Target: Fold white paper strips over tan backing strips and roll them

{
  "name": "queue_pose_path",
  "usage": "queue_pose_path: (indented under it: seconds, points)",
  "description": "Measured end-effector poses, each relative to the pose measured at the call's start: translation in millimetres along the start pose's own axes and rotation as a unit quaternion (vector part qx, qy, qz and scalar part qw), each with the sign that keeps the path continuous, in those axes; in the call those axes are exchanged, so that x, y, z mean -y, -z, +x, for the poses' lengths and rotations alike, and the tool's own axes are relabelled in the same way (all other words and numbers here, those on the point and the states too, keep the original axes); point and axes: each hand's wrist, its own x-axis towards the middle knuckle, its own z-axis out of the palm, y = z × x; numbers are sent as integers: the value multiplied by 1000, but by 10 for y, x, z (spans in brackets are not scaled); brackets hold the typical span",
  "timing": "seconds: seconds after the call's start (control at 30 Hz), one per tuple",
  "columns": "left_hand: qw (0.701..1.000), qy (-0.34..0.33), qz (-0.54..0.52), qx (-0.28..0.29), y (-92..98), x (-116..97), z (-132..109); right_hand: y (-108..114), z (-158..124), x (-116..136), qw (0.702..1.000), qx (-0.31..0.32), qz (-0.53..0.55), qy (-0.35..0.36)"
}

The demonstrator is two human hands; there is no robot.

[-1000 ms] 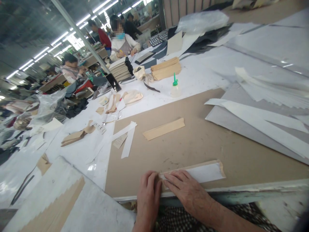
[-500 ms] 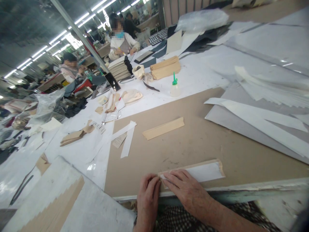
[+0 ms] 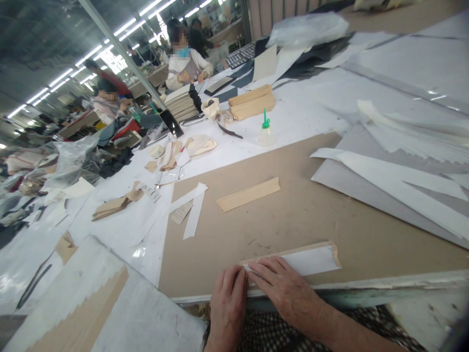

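A tan strip point(image 3: 334, 249) with a white strip point(image 3: 315, 260) laid on it rests near the front edge of the brown board point(image 3: 293, 220). My left hand point(image 3: 229, 300) is closed at the left end of the tan strip, its fingers bent and close together; the thumb is hidden. Stretched fingers of my right hand point(image 3: 280, 286) lie flat on the white strip, right beside the left fingertips. Farther up the board lies another tan strip point(image 3: 249, 194), flat and apart from both hands.
White paper strips point(image 3: 194, 215) lie at the board's left edge, and long white pieces point(image 3: 399, 190) on its right. A glue bottle point(image 3: 266, 131) with a green cap stands behind. Tan pieces lie stacked at lower left point(image 3: 84, 313). A co-worker point(image 3: 188, 66) sits across the table.
My left hand has shifted slightly right and turned, with its fingers now closer together. My right hand and the strips have stayed in place. A person in red shows behind the left co-worker.
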Motion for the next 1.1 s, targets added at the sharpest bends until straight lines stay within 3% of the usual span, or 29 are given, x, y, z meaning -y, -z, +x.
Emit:
queue_pose_path:
  seconds: [0.13, 0.23, 0.37, 0.57, 0.8, 1.1]
  points:
    - [992, 88, -84, -19, 55, -10, 84, 28, 9, 6, 1000, 3, 0, -3]
    - [988, 111, -105, -30, 54, 7, 138, 41, 21, -1, 1000, 5, -3, 1]
    - [990, 103, -98, -10, 29, 17, 149, 25, 18, -9, 1000, 5, -3, 4]
    - [999, 15, -12, 27, 46, 7, 97, -7, 0, 1, 1000, 5, -4, 0]
    - [993, 91, -62, -40, 86, -38, 36, 30, 18, 6, 1000, -21, -19, 14]
    - [1000, 24, -1, -16, -21, -86, -45, 16, 0, 7, 999, -25, -16, 11]
